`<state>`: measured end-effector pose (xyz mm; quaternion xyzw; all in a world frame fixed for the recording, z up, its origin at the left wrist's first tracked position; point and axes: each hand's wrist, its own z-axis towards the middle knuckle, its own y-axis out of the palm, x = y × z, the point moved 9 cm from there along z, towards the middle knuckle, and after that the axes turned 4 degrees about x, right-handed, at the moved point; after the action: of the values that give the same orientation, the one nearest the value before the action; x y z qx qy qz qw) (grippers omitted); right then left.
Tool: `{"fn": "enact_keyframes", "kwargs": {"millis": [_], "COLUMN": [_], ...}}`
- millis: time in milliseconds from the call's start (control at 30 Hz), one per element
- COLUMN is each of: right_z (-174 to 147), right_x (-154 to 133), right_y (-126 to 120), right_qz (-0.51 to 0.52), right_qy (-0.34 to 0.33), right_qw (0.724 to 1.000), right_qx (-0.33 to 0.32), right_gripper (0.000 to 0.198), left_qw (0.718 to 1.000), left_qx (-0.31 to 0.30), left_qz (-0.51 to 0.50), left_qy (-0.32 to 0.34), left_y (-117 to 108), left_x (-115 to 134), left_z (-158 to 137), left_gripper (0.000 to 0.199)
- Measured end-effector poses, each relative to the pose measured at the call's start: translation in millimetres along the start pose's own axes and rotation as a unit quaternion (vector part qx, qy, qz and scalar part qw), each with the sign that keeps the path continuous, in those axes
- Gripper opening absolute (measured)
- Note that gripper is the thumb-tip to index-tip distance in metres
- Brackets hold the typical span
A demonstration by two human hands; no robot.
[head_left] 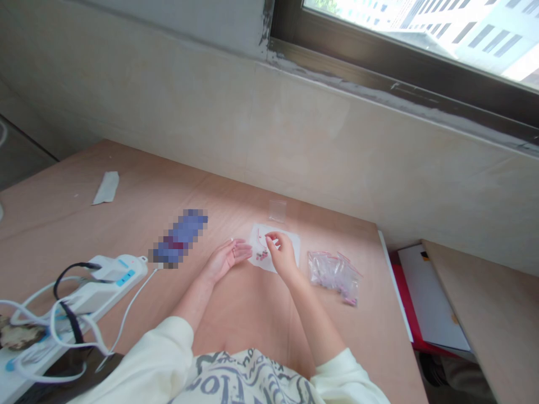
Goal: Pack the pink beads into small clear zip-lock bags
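Observation:
On the table lies a white sheet (292, 241) bearing several small reddish bits (261, 256) that look like beads. A thin red strand (259, 238) curves across the sheet near my right fingertips. My right hand (280, 249) is over the sheet, thumb and fingers pinched together; whatever is between them is too small to make out. At the sheet's left edge my left hand (225, 261) rests open, palm turned inward and fingers stretched toward the beads, with nothing in it.
Clear plastic bags with small purplish pieces (334, 275) lie right of the sheet. Behind it is a small clear bag (277, 210). A blurred-out phone-like object (181, 238), a power strip (109, 280) with cables and a white paper piece (106, 188) are left. A wall and window stand behind.

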<state>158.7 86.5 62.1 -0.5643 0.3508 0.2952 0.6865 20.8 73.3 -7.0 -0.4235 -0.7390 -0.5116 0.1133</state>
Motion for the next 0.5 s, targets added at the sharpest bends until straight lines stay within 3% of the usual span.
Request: {"fn": "enact_keyframes", "kwargs": {"millis": [133, 300, 500], "right_z": [-2, -4, -2], "right_x": [23, 40, 40], "right_y": [0, 9, 21], "right_qz": [-0.035, -0.126, -0.226], "right_qy": [0.036, 0.076, 0.093], "right_qw": [0.998, 0.989, 0.969], "right_qx": [0.037, 0.012, -0.037], "right_gripper": [0.015, 0.017, 0.010], "left_qw": [1.000, 1.000, 1.000], "left_qx": [0.001, 0.010, 0.009], "left_qz": [-0.007, -0.006, -0.011], "left_qy": [0.004, -0.004, -0.005], "left_y": [-3, -5, -6], "left_x": [1, -1, -1], "left_z": [0, 1, 3], "left_gripper": [0.020, 0.022, 0.021]}}
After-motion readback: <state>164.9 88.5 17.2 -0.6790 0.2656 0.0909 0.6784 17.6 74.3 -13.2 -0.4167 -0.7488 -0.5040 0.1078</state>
